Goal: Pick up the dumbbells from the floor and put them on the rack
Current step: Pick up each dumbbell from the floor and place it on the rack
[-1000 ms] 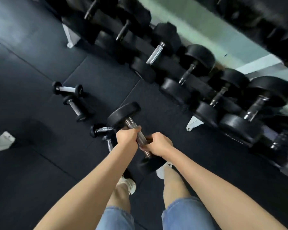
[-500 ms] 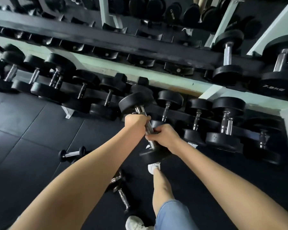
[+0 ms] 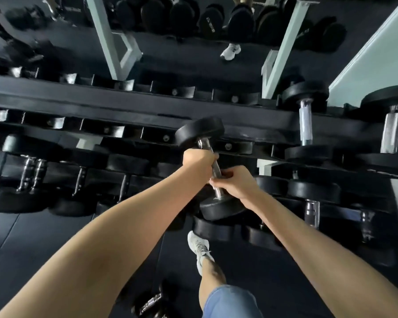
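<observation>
2 hands clamp the chrome handle of 1 black dumbbell [image 3: 213, 169], held tilted in the air: the left hand [image 3: 199, 160] higher, the right hand [image 3: 236, 183] lower and touching it. Just beyond them runs the rack [image 3: 124, 104], its cradles there bare. Below the arms, small dumbbells [image 3: 152, 304] lie on the floor [image 3: 32, 237].

Gym, free-weights area. Multi-tier rack [image 3: 147, 106] w/ rows of black rubber dumbbells [image 3: 306, 125], chrome handles. Dark rubber tile floor [image 3: 21, 244]. Mirror [image 3: 193, 42] behind rack reflects weights, sneaker.
</observation>
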Tool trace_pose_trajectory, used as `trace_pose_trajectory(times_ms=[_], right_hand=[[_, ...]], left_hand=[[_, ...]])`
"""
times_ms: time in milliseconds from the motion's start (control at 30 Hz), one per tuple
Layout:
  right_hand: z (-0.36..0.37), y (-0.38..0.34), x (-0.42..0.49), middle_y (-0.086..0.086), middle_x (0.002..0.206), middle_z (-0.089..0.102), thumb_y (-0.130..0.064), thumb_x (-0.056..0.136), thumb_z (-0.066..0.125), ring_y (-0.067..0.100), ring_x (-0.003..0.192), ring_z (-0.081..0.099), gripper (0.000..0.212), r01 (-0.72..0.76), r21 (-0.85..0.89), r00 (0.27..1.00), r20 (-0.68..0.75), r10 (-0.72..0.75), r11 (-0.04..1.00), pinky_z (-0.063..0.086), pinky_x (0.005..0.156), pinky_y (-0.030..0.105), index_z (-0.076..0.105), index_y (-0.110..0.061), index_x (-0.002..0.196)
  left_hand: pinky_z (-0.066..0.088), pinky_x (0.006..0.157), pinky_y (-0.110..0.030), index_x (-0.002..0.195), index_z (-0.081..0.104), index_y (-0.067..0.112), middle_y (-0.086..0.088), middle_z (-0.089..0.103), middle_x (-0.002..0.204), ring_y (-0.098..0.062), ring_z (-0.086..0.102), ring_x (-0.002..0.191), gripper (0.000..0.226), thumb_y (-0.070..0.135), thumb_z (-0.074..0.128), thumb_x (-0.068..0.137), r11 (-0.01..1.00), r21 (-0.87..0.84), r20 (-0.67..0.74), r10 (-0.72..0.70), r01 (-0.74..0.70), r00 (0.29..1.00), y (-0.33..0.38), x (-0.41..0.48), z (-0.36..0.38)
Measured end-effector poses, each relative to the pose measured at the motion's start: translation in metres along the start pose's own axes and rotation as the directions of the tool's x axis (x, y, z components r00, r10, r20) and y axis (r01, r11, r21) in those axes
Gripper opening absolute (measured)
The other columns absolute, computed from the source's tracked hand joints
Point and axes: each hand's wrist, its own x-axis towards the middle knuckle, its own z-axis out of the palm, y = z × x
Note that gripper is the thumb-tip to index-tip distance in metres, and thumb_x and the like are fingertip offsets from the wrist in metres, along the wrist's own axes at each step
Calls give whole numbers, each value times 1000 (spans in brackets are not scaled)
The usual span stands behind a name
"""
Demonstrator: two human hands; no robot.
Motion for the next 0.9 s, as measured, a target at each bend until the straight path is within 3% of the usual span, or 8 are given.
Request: trace_pose_trajectory(times_ms=[67, 133, 267, 333, 467, 533, 767, 900], right_hand=[[-14, -8, 29, 4, 70, 75, -49, 52, 67, 24, 77, 71, 32, -19, 30, 999, -48, 20, 999, 52, 73, 39, 75, -23, 69], [-28, -16, 55, 4, 70, 74, -46, 61, 66, 26, 78, 70, 28, -39, 24, 993, -106, 42, 999, 49, 68, 35, 75, -22, 70], [-53, -31, 101, -1, 67, 72, -42, 72, 65, 21, 72, 69, 16, -78, -42, 987, -146, 71, 996, 45, 61, 29, 74, -29, 72], [-60, -37, 121, -3, 65, 70, -41, 73, 63, 19, 66, 65, 17, -108, -73, 982, -166, 95, 991, 41, 56, 27, 74, -28, 75], [-66, -39, 149, -5, 49, 52, -36, 75, 62, 14, 51, 50, 28, -169, -120, 971, -191, 144, 978, 30, 49, 25, 57, -21, 53], [-65, -34, 156, -5, 47, 49, -36, 75, 63, 13, 50, 47, 32, -177, -126, 969, -193, 151, 976, 28, 49, 26, 51, -22, 49], [-67, -29, 159, -6, 51, 55, -38, 75, 65, 10, 52, 50, 23, -153, -111, 978, -159, 134, 982, 30, 50, 26, 58, -27, 55], [-66, -30, 157, -6, 48, 52, -37, 74, 65, 11, 50, 48, 26, -145, -105, 979, -162, 127, 984, 29, 50, 26, 55, -26, 53]], left_hand=[[51, 69, -28, 83, 55, 8, -1, 54, 64, -20, 60, 71, 22, 14, 76, 78, 996, 81, 6, 45, -45, 999, 30, 14, 19], [50, 64, -27, 83, 55, 8, 0, 52, 61, -18, 58, 68, 23, 17, 76, 79, 989, 125, 21, 73, -75, 997, 56, 30, 35], [57, 73, -22, 93, 56, 7, 0, 53, 64, -18, 60, 71, 23, 16, 73, 81, 981, 152, 94, 108, -121, 990, 97, 62, 65], [57, 79, -28, 91, 57, 7, -2, 56, 66, -21, 63, 76, 24, 17, 76, 79, 983, 153, 66, 92, -101, 994, 111, 77, 76], [54, 76, -29, 85, 56, 7, -2, 56, 67, -18, 59, 66, 23, 16, 76, 78, 981, 182, 62, 51, -62, 997, 124, 100, 91], [55, 76, -30, 85, 58, 8, -2, 58, 69, -20, 61, 72, 22, 16, 77, 77, 978, 201, 77, 47, -61, 996, 123, 109, 96], [55, 86, -35, 72, 50, 16, 3, 58, 73, -23, 62, 84, 30, 16, 80, 74, 984, 151, 113, 77, -94, 991, 116, 114, 96], [55, 90, -40, 93, 56, 14, -2, 65, 91, -25, 67, 95, 31, 16, 80, 73, 981, 162, 160, 81, -107, 984, 115, 111, 91]])
